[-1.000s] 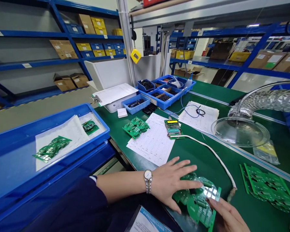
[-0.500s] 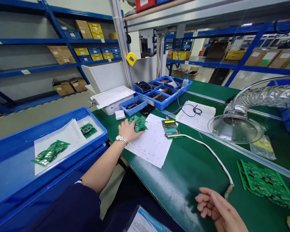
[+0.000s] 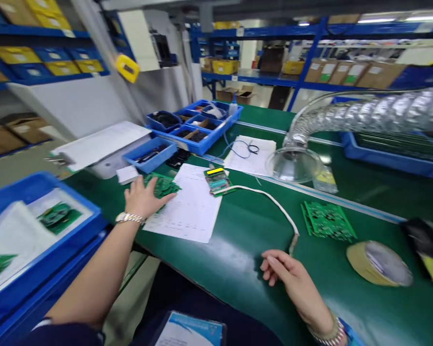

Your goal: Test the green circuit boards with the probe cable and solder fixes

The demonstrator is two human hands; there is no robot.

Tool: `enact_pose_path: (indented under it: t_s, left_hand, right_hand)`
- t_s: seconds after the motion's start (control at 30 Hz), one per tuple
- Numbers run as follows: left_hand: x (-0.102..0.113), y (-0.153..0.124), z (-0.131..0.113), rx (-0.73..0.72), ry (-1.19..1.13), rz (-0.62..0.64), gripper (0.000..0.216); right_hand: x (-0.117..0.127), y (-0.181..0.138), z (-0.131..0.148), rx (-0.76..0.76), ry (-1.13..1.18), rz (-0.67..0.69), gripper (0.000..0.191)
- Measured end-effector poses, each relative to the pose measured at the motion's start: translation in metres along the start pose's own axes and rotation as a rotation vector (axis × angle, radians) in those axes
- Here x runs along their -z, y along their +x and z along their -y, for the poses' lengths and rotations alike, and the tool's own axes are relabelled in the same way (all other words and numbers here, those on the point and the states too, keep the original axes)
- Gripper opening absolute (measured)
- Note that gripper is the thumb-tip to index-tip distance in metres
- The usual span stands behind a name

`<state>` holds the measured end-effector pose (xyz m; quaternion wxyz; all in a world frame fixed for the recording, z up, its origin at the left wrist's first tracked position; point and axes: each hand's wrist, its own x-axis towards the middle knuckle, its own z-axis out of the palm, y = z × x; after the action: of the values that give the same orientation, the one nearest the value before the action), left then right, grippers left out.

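My left hand, a metal watch at its wrist, lies with spread fingers over a few green circuit boards. These boards overlap the upper left of a printed paper sheet, and my fingers partly cover them. My right hand hovers above the table's front part, fingers loosely curled and nothing visible in them. Just beyond it ends a white cable, which runs to a small tester board with a yellow display. Farther right, more green circuit boards are stacked on the green table.
A blue tray with papers and boards stands at the left. Behind the sheet are a small blue bin and a divided blue parts tray. A fume hood hangs at the right, with a tape roll nearer me.
The view has swung right, bringing the tape roll and another blue tray into sight. My left hand stays at the same boards. My right hand's fingers have drawn slightly closer together.
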<state>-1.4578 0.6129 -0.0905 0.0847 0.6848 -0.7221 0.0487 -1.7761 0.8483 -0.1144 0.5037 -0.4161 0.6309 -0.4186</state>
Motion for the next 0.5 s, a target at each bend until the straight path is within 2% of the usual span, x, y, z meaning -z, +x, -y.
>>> enact_pose_path:
  t_s: [0.1,0.17,0.2,0.27,0.37,0.43,0.5]
  left_hand:
    - [-0.003,0.0,-0.038,-0.244,-0.091,-0.083,0.07]
    - [-0.003,-0.006,-0.081,-0.5,-0.199,-0.121,0.063]
    - [-0.002,-0.011,-0.106,-0.628,-0.239,-0.114,0.059]
    - [0.003,-0.027,-0.163,-0.818,-0.265,-0.064,0.061]
    - [0.01,-0.054,-0.247,-1.127,-0.282,0.122,0.069]
    - [0.01,-0.066,-0.297,-1.188,-0.281,0.273,0.078]
    - [0.003,-0.072,-0.338,-1.219,-0.269,0.33,0.088]
  right_hand:
    - [0.009,0.001,-0.003,0.116,-0.613,-0.201,0.037]
    - [0.013,0.003,-0.004,0.108,-0.938,-0.293,0.04]
    - [0.013,0.005,-0.005,0.084,-1.028,-0.308,0.041]
    - [0.013,0.009,-0.005,0.049,-1.102,-0.314,0.04]
    - [0.011,0.013,-0.009,0.036,-1.124,-0.35,0.033]
    - [0.012,0.014,-0.012,0.041,-1.105,-0.369,0.029]
    - [0.014,0.014,-0.014,0.036,-1.048,-0.402,0.03]
